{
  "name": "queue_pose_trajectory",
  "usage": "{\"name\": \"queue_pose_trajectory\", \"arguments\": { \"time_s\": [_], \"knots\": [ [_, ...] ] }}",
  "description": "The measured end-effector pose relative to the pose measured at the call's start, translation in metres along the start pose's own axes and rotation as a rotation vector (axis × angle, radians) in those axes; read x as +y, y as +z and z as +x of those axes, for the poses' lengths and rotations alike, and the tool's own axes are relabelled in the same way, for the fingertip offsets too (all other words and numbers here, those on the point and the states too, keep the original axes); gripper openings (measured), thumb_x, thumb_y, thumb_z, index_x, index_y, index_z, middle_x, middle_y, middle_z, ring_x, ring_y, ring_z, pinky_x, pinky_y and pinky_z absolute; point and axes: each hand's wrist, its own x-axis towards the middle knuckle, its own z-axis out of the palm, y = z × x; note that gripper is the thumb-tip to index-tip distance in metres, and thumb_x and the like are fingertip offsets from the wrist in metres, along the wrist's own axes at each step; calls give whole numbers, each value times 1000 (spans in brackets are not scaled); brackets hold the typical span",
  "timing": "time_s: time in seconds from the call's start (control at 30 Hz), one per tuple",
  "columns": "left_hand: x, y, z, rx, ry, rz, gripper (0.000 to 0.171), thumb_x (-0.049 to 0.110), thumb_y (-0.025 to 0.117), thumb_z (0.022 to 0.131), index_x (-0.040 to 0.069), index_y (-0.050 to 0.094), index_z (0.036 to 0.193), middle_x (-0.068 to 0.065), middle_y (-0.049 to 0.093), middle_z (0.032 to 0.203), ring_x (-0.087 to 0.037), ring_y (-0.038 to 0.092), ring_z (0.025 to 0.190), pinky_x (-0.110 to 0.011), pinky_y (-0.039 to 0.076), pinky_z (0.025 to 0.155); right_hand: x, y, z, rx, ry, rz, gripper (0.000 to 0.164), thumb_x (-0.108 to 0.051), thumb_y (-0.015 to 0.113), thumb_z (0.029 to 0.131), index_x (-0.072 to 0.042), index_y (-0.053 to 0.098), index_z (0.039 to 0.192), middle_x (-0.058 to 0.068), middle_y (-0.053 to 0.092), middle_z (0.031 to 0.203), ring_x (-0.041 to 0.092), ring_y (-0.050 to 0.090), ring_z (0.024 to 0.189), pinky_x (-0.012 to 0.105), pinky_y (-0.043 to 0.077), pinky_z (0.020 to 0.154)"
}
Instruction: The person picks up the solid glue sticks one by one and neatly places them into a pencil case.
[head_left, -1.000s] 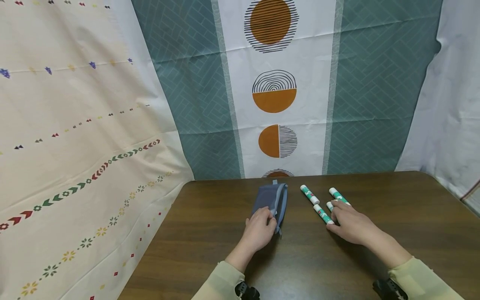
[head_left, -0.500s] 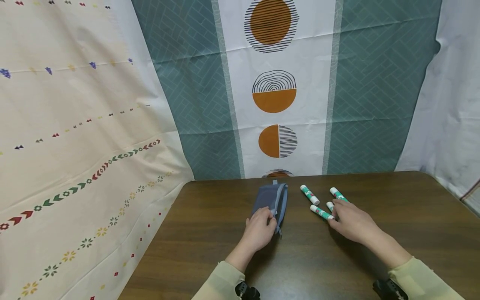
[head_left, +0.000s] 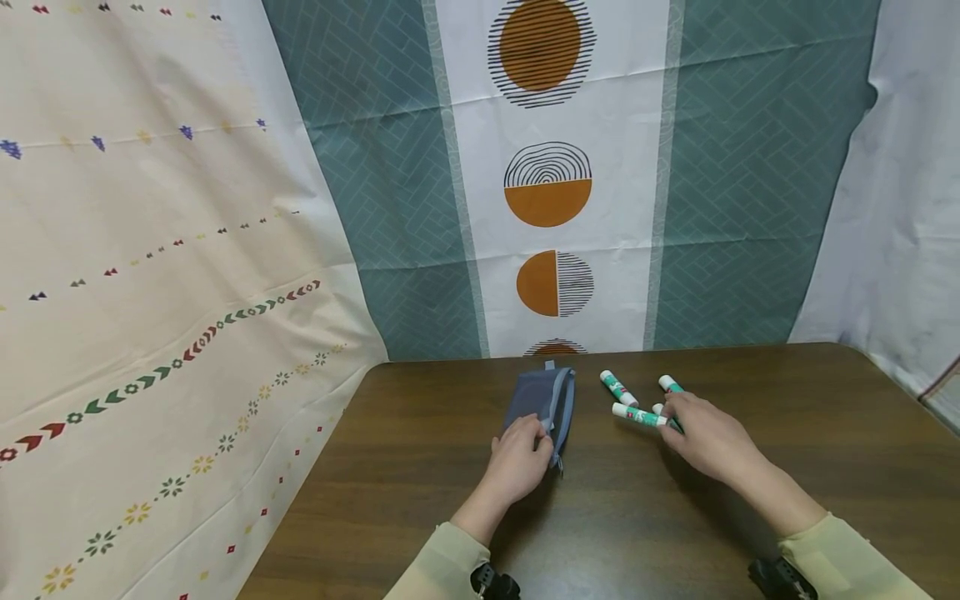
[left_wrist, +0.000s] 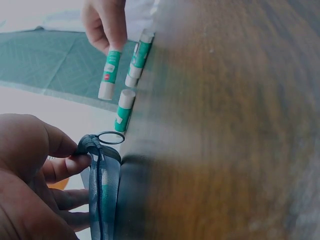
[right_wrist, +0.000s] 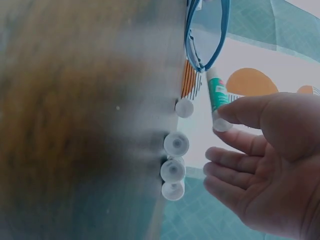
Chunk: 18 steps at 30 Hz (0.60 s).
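Note:
My left hand (head_left: pixel 517 458) pinches the near end of a blue-grey zip pouch (head_left: pixel 534 393), beside its zipper; the pouch lies on the table with its mouth gaping. In the left wrist view a greenish patch shows through the pouch side (left_wrist: pixel 105 200). Thumb and fingers of my right hand (head_left: pixel 708 437) pinch one end of a green glue stick (head_left: pixel 638 414) with white ends, held raised off the table and pointing left toward the pouch. Another glue stick (head_left: pixel 618 388) lies just behind it. More glue sticks (head_left: pixel 670 383) lie partly hidden by the right hand.
The brown wooden table (head_left: pixel 420 483) ends at a far edge just behind the pouch and glue sticks. A patterned cloth (head_left: pixel 405 167) hangs behind it, and a cream cloth (head_left: pixel 150 333) hangs along the left side.
The glue stick in my right hand has swung from slanting away to nearly level, its free end shifting left. My left hand and the pouch have stayed put.

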Motion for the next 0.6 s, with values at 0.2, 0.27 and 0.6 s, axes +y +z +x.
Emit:
{"name": "queue_pose_trajectory", "arguments": {
  "time_s": [0.2,0.27,0.6],
  "knots": [
    [-2,1,1,-1,1,3,21,14,60,107,16,61,86,-18,63,154,-39,54,148,-91,25,110,-2,-3,2,16,28,34,17,-16,79,100,-7,70,110,16,72,114,20,61,82,42,49,61],
    [-3,1,1,-4,0,1,21,14,59,107,16,61,86,-18,63,155,-39,54,148,-91,25,111,-3,-4,2,18,35,42,16,-18,79,100,-8,70,111,14,72,112,20,62,82,42,49,61],
    [-5,2,2,2,11,2,22,14,60,107,16,61,86,-17,64,154,-38,54,148,-91,25,110,-8,-5,5,22,46,92,13,-21,77,103,-12,71,111,-1,61,89,16,52,68,38,41,56]
  ]
}}
